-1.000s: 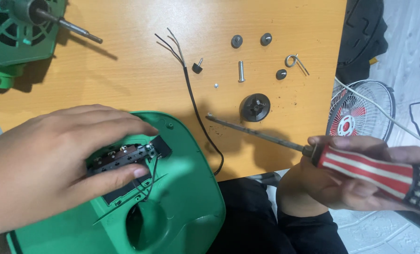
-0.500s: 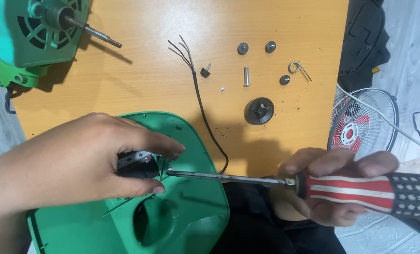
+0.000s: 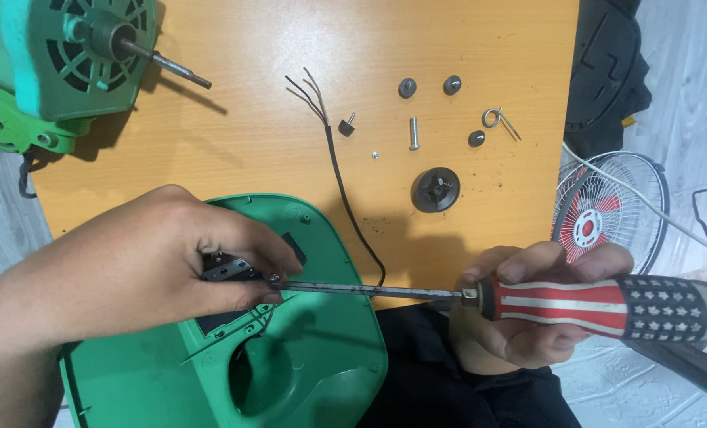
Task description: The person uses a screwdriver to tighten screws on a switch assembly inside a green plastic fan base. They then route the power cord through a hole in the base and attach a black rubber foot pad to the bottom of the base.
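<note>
1. The black switch block (image 3: pixel 228 268) sits on top of the green fan housing (image 3: pixel 314 357) at the near edge of the wooden table (image 3: pixel 250 143), mostly covered by the left hand (image 3: pixel 143 273), so you only see a sliver of it.
2. Left-hand thumb and fingers are pinched around that block, holding it against the housing.
3. The screwdriver (image 3: pixel 464 293) lies almost level, tip right at the block beside the left fingertips. The right hand (image 3: pixel 528 313) has its fingers curled tight around the red, white and blue striped handle.
4. A thin black cable (image 3: pixel 345 198) runs from behind the shaft up the table, ending in bare splayed wires.
5. Further up, loose bits well apart from the hands: a round black knob (image 3: pixel 435 190), a small metal pin (image 3: pixel 414 132), two dark caps (image 3: pixel 407 87), and a wire spring clip (image 3: pixel 498 119).
6. The green motor (image 3: pixel 68 55), shaft sticking out, is in the far left corner.
7. On the floor to the right stands a small fan grille (image 3: pixel 607 210).
</note>
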